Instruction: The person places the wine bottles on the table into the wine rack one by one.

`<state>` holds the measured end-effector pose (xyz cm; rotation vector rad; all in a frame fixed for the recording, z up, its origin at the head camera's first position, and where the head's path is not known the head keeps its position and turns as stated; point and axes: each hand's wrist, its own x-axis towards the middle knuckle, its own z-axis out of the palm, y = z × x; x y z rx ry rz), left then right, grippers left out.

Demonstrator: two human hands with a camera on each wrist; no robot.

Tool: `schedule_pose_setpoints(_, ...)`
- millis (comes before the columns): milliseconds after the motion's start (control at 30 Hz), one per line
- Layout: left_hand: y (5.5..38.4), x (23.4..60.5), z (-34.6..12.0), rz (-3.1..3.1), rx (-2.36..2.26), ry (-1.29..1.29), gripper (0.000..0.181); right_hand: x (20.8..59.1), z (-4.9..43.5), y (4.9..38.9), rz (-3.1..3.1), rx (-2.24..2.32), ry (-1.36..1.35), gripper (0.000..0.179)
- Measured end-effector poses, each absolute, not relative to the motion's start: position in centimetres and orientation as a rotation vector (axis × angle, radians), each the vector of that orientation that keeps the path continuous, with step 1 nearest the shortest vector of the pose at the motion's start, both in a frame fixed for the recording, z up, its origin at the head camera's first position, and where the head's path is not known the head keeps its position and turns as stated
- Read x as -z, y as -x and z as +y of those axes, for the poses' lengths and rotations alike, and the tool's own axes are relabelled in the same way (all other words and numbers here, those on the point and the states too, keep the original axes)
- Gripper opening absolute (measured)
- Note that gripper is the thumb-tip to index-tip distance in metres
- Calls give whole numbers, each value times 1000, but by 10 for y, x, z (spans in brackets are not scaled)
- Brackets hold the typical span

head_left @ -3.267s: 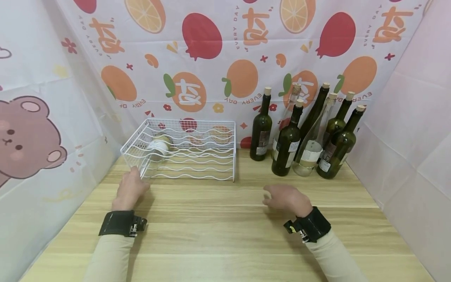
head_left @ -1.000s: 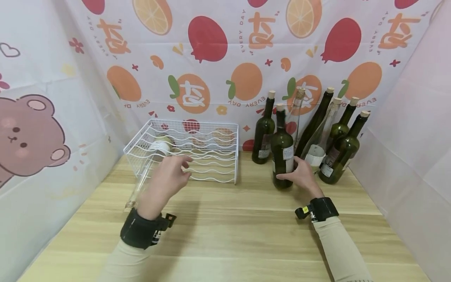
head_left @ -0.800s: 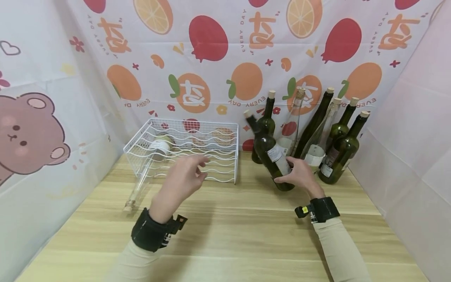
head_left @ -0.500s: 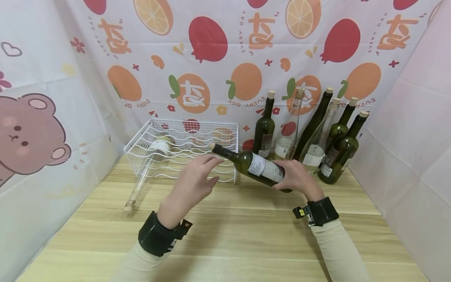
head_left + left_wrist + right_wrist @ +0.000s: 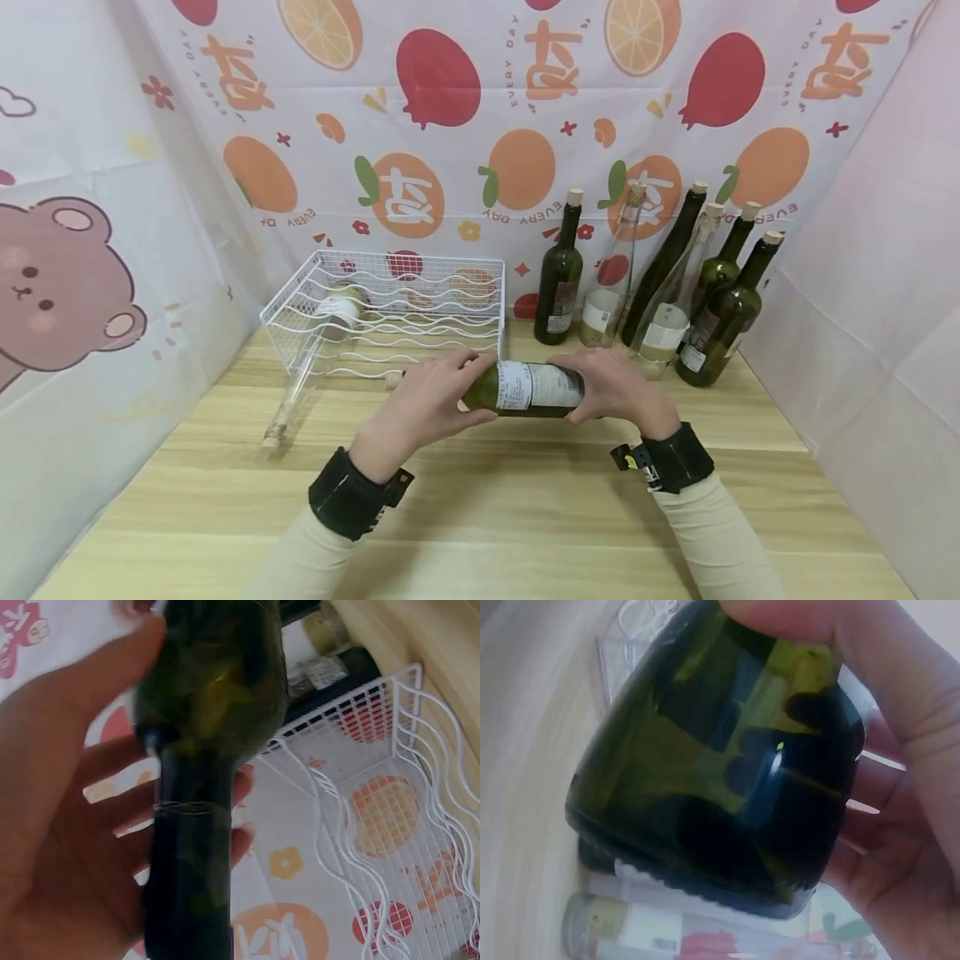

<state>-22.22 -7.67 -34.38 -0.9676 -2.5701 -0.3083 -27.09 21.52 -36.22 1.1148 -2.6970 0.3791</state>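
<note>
A green wine bottle (image 5: 540,390) lies nearly level between both hands, in front of the rack's right half, its corked neck pointing left. My left hand (image 5: 427,396) holds it at the shoulder and neck; in the left wrist view the fingers (image 5: 120,806) pass behind the dark neck. My right hand (image 5: 618,392) grips the base end, thumb on the near side, as the right wrist view shows against the green glass. Behind stands a white wire wine rack (image 5: 502,312) with wavy rails. A clear bottle (image 5: 339,311) rests in its left end, neck sticking out toward the front.
Several corked bottles stand upright at the back right, among them a dark green bottle (image 5: 557,292), a clear bottle (image 5: 663,333) with a pale label and another green bottle (image 5: 716,337). A fruit-print cloth (image 5: 457,167) hangs behind the wooden table (image 5: 480,517).
My right hand has taken the green bottle from the group and tipped it leftward until level. My left hand has left the rack's left end, moved right and taken hold of the bottle's neck end.
</note>
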Motion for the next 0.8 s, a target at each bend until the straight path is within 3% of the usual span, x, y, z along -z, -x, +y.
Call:
schedule_pose_setpoints(167,223,351,-77,-2724,207,958,81,367,208,270,-2719,-446,-1206,76)
schedule_pose_setpoints(600,239,369,-104,-2717,343,1077,78,376,196,269,-2813,-541,-1287,79)
schedule_pose_setpoints(800,245,373,-131,-2774,438,1081,79,369,209,265,-2906,-639,-1205,73)
